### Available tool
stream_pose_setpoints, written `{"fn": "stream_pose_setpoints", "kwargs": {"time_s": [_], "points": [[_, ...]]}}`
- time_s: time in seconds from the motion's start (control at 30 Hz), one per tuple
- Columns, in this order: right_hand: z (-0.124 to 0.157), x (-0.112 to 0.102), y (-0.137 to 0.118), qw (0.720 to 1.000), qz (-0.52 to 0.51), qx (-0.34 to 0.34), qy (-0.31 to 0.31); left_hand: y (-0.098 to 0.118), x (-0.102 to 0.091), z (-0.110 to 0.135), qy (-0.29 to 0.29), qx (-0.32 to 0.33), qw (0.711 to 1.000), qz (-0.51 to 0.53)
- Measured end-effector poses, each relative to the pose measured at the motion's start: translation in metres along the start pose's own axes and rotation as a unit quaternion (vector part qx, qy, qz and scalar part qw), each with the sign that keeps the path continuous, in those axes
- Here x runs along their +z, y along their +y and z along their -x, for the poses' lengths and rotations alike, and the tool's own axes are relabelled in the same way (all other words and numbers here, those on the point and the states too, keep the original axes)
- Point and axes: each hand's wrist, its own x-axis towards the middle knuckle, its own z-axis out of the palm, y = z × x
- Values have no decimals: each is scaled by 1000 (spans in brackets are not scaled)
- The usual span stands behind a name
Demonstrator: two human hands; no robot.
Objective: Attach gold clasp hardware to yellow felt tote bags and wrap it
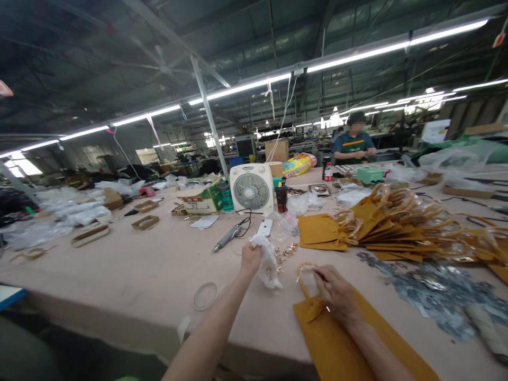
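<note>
My left hand (251,259) is raised over the table, closed on a crumpled clear plastic bag (268,262) that hangs from the fingers. My right hand (335,291) rests on a mustard-yellow bag (337,344) lying flat at the table's front edge, fingers pinched on its round handle (305,275). Small gold metal fittings (286,253) lie scattered just beyond both hands.
A pile of yellow bags with ring handles (397,222) spreads at right, with grey metal pieces (432,291) in front. A white fan (251,188), black bottle (281,197), grey tool (227,238), phone (264,227) and tape ring (205,296) lie on the table. A person (353,143) sits at the far end.
</note>
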Motion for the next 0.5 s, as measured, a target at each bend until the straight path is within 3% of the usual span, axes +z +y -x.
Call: {"fn": "stream_pose_setpoints", "kwargs": {"time_s": [0.07, 0.13, 0.3, 0.4, 0.5], "points": [[-4, 24, -27, 998, -19, 28, -56, 3, 6, 5, 2, 0, 1000, 21], [-9, 51, -51, 990, -37, 103, -89, 7, 13, 11, -2, 3, 999, 47], [-13, 108, -72, 963, -116, 234, -68, 6, 18, 23, -14, -6, 995, 94], [-10, 122, -65, 959, -109, 254, -58, -4, 8, 20, 44, -34, 993, 104], [-7, 125, -58, 962, -109, 243, -66, -18, -3, 8, 160, -89, 976, 120]]}}
